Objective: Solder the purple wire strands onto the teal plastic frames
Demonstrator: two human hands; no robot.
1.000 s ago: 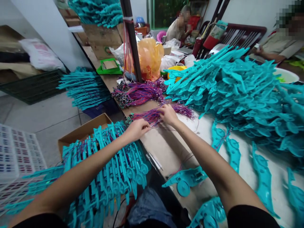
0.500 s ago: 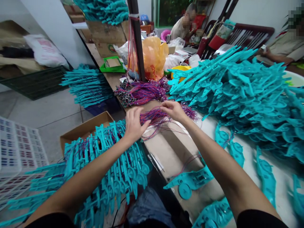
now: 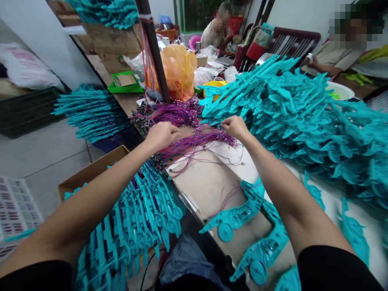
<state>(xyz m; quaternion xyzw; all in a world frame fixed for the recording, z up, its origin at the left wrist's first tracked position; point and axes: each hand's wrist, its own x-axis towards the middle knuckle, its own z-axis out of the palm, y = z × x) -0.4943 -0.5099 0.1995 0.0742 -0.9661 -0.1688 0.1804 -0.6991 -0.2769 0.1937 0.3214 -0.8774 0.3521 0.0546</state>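
My left hand is over the left end of a bundle of red and blue wires, its fingers drawn together; what they hold is too small to name. Right of the bundle, my right hand pinches the end of a thin wire. Behind both hands is a second wire bundle with dark parts at its left end. Nearer me on the table, a teal plastic part has wires lying over it, with another teal part beside it.
A large heap of teal parts fills the right side. More teal parts lie at lower left by a cardboard box. A dark post rises behind the wires. Two people sit farther back.
My hands have moved apart, the left one from spread fingers to a closed grasp, the right one away to the right. The view has shifted to the right.
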